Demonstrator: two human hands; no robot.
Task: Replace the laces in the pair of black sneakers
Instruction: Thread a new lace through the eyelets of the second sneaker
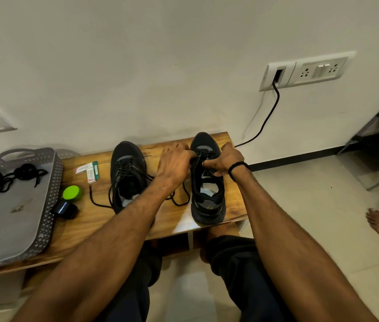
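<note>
Both hands are closed on the thin black lace (201,156) at the forward eyelets of the black mesh running sneaker (207,190), which stands toe to the wall at the right end of the low wooden table (183,219). The left hand (175,162) curls its fingers over the strand from the inner side, tips partly hidden; the right hand (225,161) pinches it between thumb and forefinger just above the tongue. Slack lace trails onto the tabletop between the two shoes.

The other black sneaker (127,175), near on the left, looks laced through, ends loose; a tangle of black laces (12,177), presumably the removed pair, lies in the grey perforated plastic tray (51,205).

Threading seems to be at the early rows of this second shoe. To do it well, even up both ends before the next crossing; keep the strand flat, not twisted; feed each tip in the same direction as on the finished shoe, so the pair matches; steady the sneaker with one hand while the other pulls, since it could slide on the smooth wood; keep the trailing slack free of the neighbouring shoe's loose ends.
</note>
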